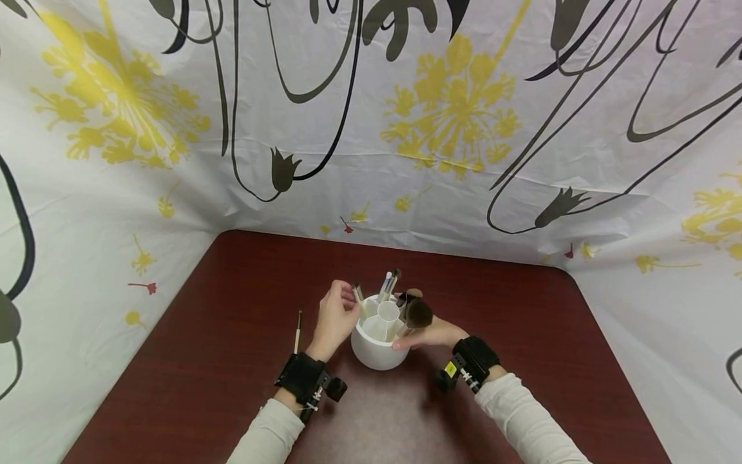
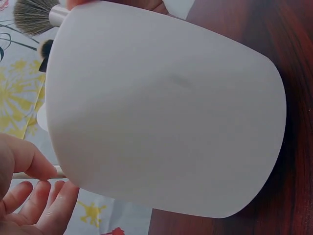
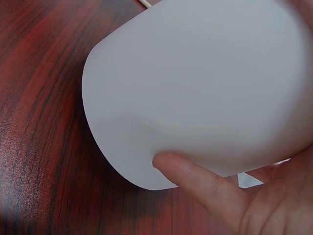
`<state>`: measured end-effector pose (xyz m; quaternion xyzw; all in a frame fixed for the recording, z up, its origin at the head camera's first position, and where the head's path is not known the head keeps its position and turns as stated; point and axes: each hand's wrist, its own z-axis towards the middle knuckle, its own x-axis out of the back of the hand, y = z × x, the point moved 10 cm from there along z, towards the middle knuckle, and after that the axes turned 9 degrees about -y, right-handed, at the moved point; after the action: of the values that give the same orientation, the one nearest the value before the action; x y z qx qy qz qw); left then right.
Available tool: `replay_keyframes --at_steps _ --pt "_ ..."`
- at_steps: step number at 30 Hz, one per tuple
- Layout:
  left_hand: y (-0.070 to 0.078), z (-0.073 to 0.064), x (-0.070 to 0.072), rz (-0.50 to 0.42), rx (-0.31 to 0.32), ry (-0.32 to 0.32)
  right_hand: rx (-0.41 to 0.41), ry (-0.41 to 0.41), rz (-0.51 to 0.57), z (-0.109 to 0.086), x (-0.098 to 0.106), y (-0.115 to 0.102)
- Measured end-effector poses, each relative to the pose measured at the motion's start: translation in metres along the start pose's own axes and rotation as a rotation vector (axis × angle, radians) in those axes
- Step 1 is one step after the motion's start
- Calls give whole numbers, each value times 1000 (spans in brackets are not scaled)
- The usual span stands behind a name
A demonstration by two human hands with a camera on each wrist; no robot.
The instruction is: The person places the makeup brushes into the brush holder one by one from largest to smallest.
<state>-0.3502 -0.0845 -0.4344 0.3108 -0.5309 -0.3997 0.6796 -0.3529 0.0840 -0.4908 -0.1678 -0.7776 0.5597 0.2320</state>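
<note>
A white round brush holder [image 1: 378,354] with several compartments stands upright on the table. My left hand [image 1: 336,317] is at its left rim and pinches a thin makeup brush [image 2: 59,171] between thumb and fingers; the brush's lower end is hidden by the holder. My right hand [image 1: 436,333] grips the holder's right side, its thumb [image 3: 188,174] against the white wall. A large fluffy brush [image 1: 418,314] leans out of the right side, in front of another dark brush head. At the back of the holder, slim brushes [image 1: 388,283] stand up.
One thin brush [image 1: 298,332] lies on the dark red-brown table [image 1: 261,290], just left of my left wrist. A white cloth [image 1: 348,129] with yellow and grey flower prints hangs behind and beside the table. Each wrist wears a black camera strap.
</note>
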Motion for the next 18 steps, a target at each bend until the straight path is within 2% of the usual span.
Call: replay_keyframes --at_steps 7,12,15,18 --pt "1 -2 2 15 5 8 -25 -7 -48 -3 -1 1" --pt "-5 1 12 38 12 17 -16 -11 -29 -2 -2 -1" --pt "-15 4 22 60 11 29 -11 -9 -27 -2 -2 -2" --pt "-33 5 32 100 54 26 -20 -4 -49 -4 -4 -9"
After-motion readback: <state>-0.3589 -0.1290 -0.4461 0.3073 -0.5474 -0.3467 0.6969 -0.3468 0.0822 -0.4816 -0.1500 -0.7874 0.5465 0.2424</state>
